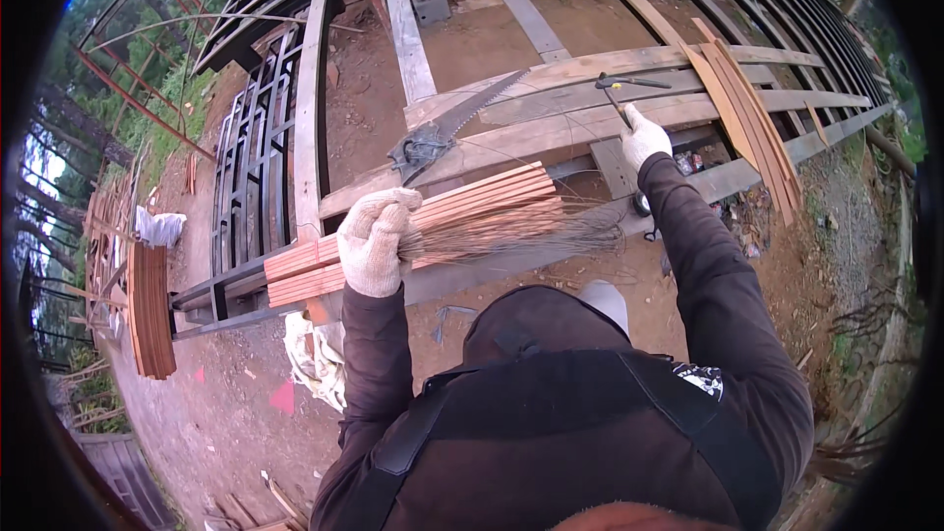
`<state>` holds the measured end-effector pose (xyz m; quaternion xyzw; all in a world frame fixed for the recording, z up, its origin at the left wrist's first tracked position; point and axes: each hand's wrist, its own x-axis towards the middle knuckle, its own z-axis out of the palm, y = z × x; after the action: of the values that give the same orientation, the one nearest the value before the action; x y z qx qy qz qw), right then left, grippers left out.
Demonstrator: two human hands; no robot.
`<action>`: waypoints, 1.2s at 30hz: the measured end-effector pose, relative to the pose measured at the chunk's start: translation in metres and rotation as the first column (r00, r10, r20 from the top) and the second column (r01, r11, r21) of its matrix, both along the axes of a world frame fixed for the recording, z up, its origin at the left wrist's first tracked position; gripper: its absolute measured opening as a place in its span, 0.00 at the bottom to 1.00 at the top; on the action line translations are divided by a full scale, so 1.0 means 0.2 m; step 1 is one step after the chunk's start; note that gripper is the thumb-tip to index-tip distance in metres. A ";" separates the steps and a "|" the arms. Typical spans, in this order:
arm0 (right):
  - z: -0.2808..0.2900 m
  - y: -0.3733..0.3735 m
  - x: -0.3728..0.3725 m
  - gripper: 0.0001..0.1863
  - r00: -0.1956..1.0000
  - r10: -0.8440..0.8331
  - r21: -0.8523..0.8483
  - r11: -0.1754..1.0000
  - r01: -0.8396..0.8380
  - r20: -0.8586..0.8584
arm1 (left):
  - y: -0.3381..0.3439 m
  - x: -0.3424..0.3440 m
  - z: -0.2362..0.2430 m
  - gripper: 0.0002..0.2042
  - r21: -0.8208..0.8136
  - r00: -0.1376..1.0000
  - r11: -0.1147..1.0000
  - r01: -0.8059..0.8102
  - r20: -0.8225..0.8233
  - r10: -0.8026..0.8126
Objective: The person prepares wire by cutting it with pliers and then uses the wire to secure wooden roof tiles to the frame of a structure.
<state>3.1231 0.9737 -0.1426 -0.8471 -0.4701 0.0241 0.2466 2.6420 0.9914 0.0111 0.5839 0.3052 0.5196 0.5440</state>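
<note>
My left hand (379,241), in a cream knit glove, is closed on a bundle of thin wire (506,231). The wire's loose ends fan rightward over a stack of reddish wooden strips (492,192) on the frame. In my gloved right hand (644,138) is one handle of black pliers (615,86) with a small yellow spot, held over pale planks. A hand saw (477,103) with a dark, wrapped handle (413,152) lies on the planks between my hands, beyond the strips.
Long planks (531,15) span a raised frame above dirt. More slats (747,118) lie at the right; another bundle (152,310) stands at the left beside black metal lattices (256,157). A white cloth (310,354) hangs near the front edge. Red scaffolding (138,69) stands back left.
</note>
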 end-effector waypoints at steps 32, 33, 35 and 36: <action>0.88 0.41 0.23 0.12 -0.197 0.613 0.564 0.492 -0.663 -0.765 | -0.12 1.09 0.25 0.10 -0.234 0.889 0.905 -0.356 -0.383 0.251; 0.87 0.41 0.24 0.13 -0.194 0.602 0.571 0.533 -0.625 -0.774 | -0.12 1.10 0.24 0.10 -0.230 0.891 0.908 -0.349 -0.383 0.245; 0.85 0.42 0.26 0.13 -0.186 0.597 0.578 0.576 -0.579 -0.781 | -0.11 1.10 0.24 0.11 -0.216 0.886 0.910 -0.353 -0.389 0.251; 0.85 0.42 0.28 0.13 -0.261 0.564 0.608 0.608 -0.510 -0.783 | -0.12 1.10 0.25 0.11 -0.222 0.883 0.909 -0.354 -0.399 0.246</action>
<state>3.1793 1.0573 0.0266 -0.2858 -0.4978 0.6728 0.4668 2.8622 0.9678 0.0606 0.5287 0.5600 0.4316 0.4696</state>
